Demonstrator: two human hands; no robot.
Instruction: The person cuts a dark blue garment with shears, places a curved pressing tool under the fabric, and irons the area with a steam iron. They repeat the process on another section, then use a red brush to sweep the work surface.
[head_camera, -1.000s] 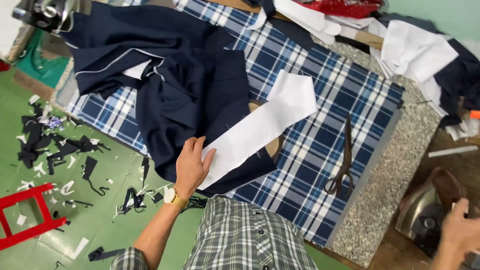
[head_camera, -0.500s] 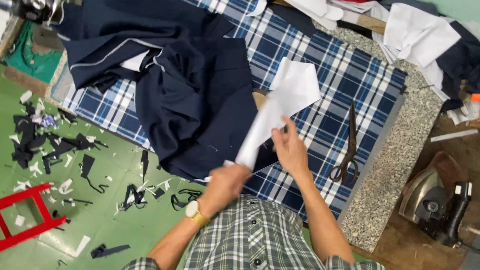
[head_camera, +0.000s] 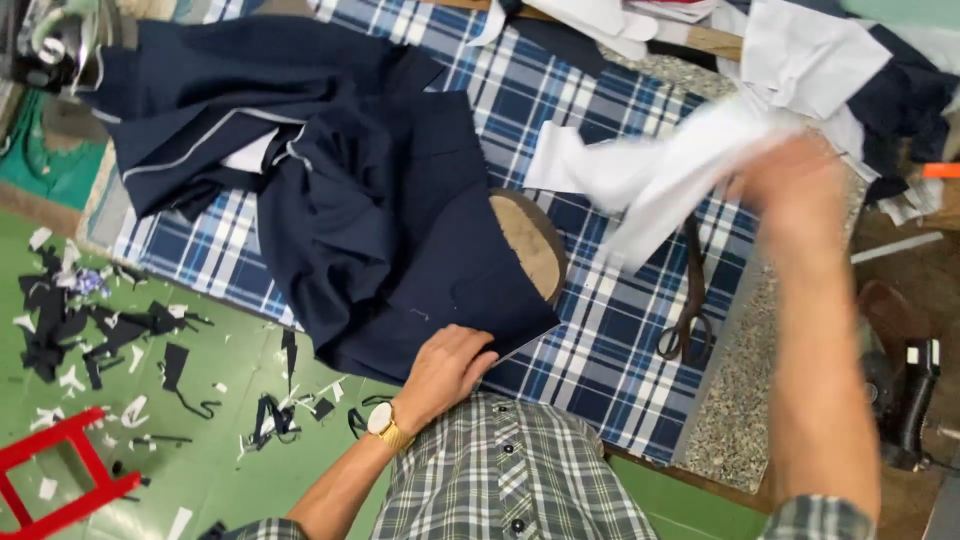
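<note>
- The left hand (head_camera: 447, 368) is resting flat, fingers loosely spread, on the near edge of the one dark blue jacket (head_camera: 380, 230) lying on the desk (head_camera: 745, 400).
- The right hand (head_camera: 790, 185) is blurring badly; it is gripping one white cloth piece (head_camera: 650, 180) above the desk, its fingers hard to make out.
- One brown pad (head_camera: 530, 245) is showing only partly, the jacket covering the rest.
- One pair of scissors (head_camera: 688, 300) is lying on the checked cover (head_camera: 600, 340), its tips hidden under the white cloth.
- One iron (head_camera: 905, 385) is sitting at the right, cut off by the arm.

Bright, even light; motion-blurred right side.
</note>
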